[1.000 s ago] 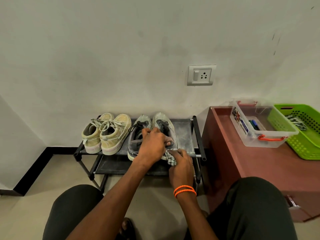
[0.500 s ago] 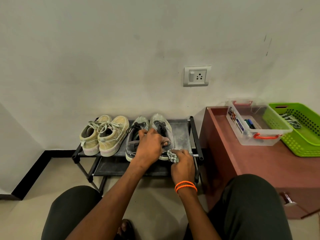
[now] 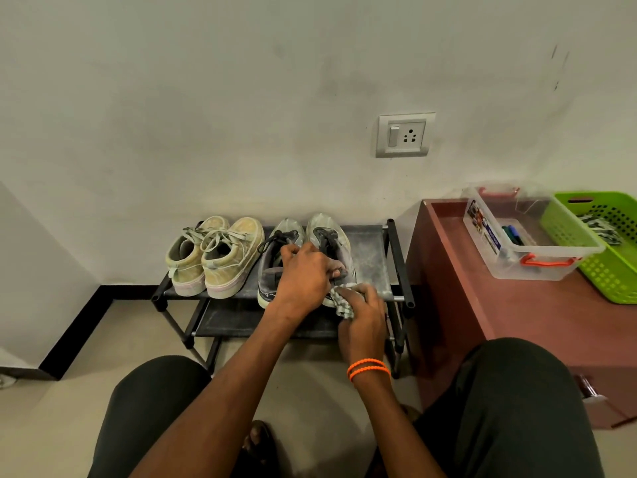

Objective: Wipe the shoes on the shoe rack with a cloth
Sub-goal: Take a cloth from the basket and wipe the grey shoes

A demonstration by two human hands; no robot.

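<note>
Shoe rack at 12 o'clock, black, two tiers, against white wall. Top tier: beige pair at 10, grey pair at 12. Left hand grips right grey shoe's opening. Right hand clutches bunched checked cloth at its heel. Cabinet at 2: clear bin with markers, green basket with cloth. Wall socket at 1.
</note>
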